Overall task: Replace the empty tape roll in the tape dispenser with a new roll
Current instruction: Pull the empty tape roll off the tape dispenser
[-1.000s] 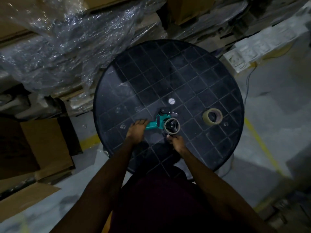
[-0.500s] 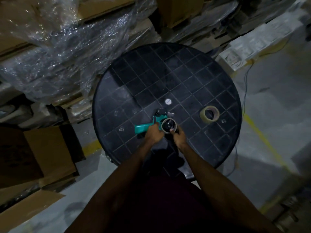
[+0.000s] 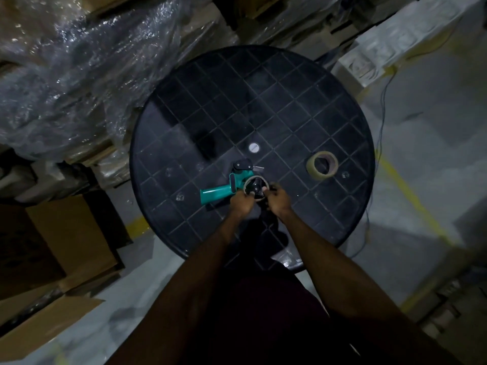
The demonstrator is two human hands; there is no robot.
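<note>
A teal tape dispenser [image 3: 221, 193] lies on its side on the round black table [image 3: 263, 101], handle pointing left. On its black hub sits the empty cardboard tape core [image 3: 257, 187]. My left hand [image 3: 241, 204] pinches the core's near-left rim and my right hand [image 3: 278, 200] pinches its near-right rim. A new roll of tan tape [image 3: 322, 164] lies flat on the table to the right, apart from both hands.
A small white disc [image 3: 253, 147] marks the table's centre. Plastic-wrapped stacks [image 3: 79, 75] crowd the far left. Open cardboard boxes [image 3: 52, 246] stand on the floor at left. White foam blocks [image 3: 395, 40] and a thin cable [image 3: 379, 154] lie at the right.
My left hand left the dispenser's handle and moved right onto the core. Both hands now grip the core's rim. The new roll has not moved.
</note>
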